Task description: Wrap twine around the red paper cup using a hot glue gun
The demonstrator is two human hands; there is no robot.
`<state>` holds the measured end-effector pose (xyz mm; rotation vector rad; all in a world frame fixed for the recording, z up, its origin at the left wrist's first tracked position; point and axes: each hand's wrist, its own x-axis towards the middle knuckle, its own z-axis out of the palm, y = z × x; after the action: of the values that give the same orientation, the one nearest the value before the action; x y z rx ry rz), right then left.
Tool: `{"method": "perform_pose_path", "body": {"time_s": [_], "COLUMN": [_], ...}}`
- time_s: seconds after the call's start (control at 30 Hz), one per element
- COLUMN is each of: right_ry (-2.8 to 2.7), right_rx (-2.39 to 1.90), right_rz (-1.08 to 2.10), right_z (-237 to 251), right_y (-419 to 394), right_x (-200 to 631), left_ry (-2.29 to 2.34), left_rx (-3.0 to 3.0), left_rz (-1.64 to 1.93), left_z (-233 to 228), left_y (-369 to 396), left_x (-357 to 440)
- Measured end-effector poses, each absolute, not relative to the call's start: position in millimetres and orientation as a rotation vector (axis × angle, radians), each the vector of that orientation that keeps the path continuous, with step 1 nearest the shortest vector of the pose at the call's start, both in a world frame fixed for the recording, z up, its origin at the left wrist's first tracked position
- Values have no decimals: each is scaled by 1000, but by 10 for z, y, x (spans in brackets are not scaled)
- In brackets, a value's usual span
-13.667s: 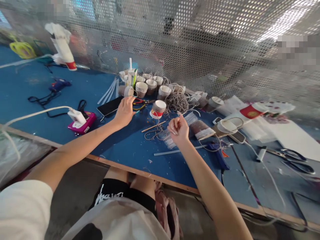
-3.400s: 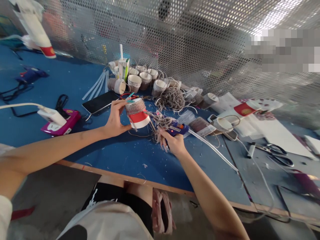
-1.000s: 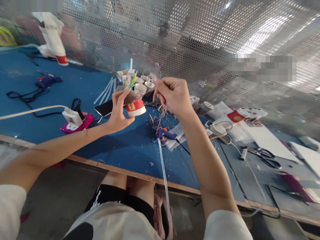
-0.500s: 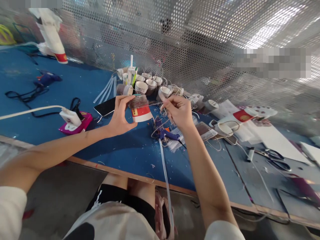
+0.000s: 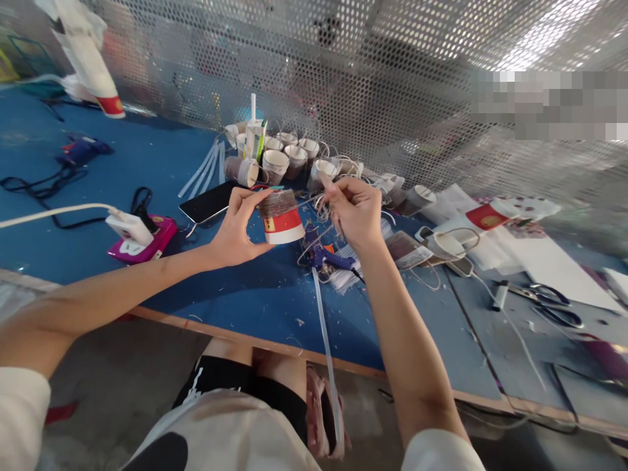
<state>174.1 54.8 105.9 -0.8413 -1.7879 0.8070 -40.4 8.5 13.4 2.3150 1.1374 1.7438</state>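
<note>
Above the blue table, my left hand (image 5: 239, 230) grips a paper cup (image 5: 283, 226) turned upside down, thumb at its rim and fingers at its base. Brown twine (image 5: 277, 203) is wound around the part of the cup near the base; below it a red band and white rim show. My right hand (image 5: 354, 208) is closed in a pinch on the twine, which runs across from the cup. Under the right hand lies a purple glue gun (image 5: 328, 256) with an orange trigger, loose twine around it. A clear glue stick (image 5: 324, 333) hangs from it over the table edge.
Several twine-wrapped cups (image 5: 275, 163) stand behind, beside a drink carton (image 5: 255, 139) with a straw. A phone (image 5: 206, 203), a pink power strip (image 5: 147, 240) and another glue gun (image 5: 84, 150) lie left. Scissors (image 5: 549, 297) lie right. A perforated metal screen (image 5: 294, 65) borders the back.
The cup in my left hand has shifted slightly right and down in view. My right hand stays pinched on the twine, a little farther right. The camera view has turned slightly.
</note>
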Motion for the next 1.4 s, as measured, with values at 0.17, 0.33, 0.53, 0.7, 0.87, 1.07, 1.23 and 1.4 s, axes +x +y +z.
{"method": "perform_pose_path", "body": {"time_s": [0.17,0.33,0.53,0.7,0.87,1.07,1.23,1.4], "right_ry": [-1797,-1840,-1869,-1920,-1935,-1922,-1830,-1741], "right_rx": [-808,-813,-819,-812,-765,-773,-837,-705], "right_rz": [779,777,750,710,684,741,990,1284], "right_z": [1013,952,907,863,800,760,727,701], "right_y": [581,620,617,607,626,590,518,577], "right_x": [1724,1721,1702,1656,1625,1570,1526,1613], "left_ry": [1126,1003,922,837,825,731,623,456], "left_rx": [2247,2206,2167,2119,2118,2052,1955,1939], "left_rz": [1770,1808,1861,1905,1899,1929,1942,1953], "left_z": [120,117,98,119,121,80,60,34], "left_y": [102,113,114,82,77,92,129,231], "left_x": [-395,-370,-360,-325,-324,-338,-337,-374]}}
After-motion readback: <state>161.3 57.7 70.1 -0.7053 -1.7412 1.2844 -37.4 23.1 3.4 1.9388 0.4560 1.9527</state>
